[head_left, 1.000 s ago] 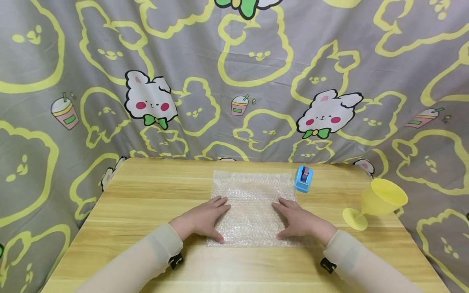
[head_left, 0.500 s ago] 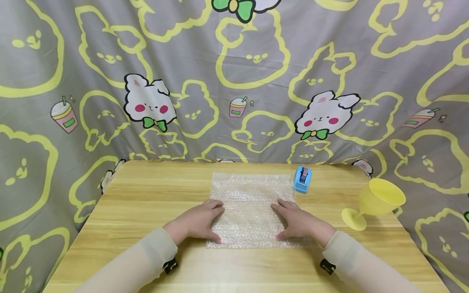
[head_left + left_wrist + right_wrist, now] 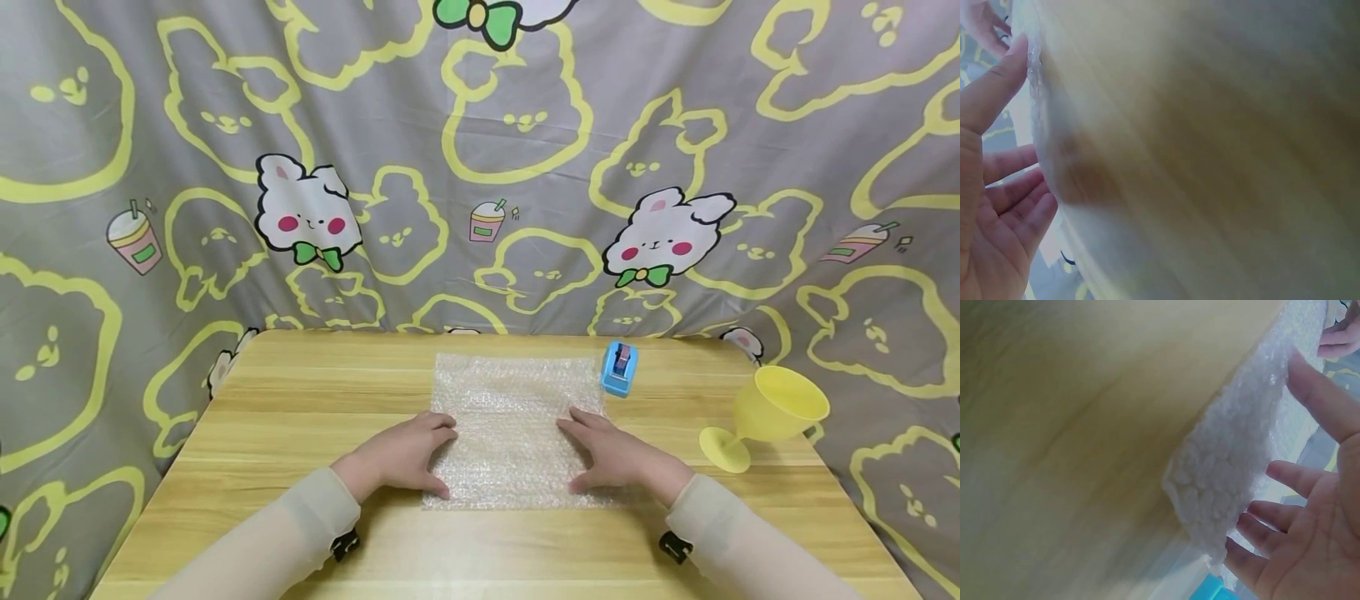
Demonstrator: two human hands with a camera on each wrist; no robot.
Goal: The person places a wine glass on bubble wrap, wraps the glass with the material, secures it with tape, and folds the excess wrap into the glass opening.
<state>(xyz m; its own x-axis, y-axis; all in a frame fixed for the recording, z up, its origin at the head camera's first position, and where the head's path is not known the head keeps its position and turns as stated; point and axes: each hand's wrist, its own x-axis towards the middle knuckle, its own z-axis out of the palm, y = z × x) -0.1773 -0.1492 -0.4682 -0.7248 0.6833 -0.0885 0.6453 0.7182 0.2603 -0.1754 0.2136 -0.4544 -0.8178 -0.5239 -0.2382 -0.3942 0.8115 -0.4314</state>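
Note:
A clear sheet of bubble wrap (image 3: pixel 513 433) lies flat on the wooden table in the head view. My left hand (image 3: pixel 408 452) touches its left edge, thumb nearer me and fingers farther off. At the opposite side, my right hand (image 3: pixel 613 452) rests with its fingertips on the sheet near the right edge. Both hands have their fingers spread and relaxed. In the right wrist view, the wrap's edge (image 3: pixel 1216 462) runs beside the thumb and fingertips, and no grip shows. The left wrist view has the fingertips of the left hand (image 3: pixel 1004 219) along the sheet's edge.
Beyond the right hand stands a small blue tape dispenser (image 3: pixel 620 368), close to the sheet's far right corner. A yellow plastic goblet (image 3: pixel 780 404) lies tilted at the table's right side. A patterned grey curtain (image 3: pixel 420 208) hangs behind the table (image 3: pixel 300 392).
My left hand has slid slightly left, from over the bubble wrap to its left edge. My right hand has stayed nearly in place. The sheet looks unmoved.

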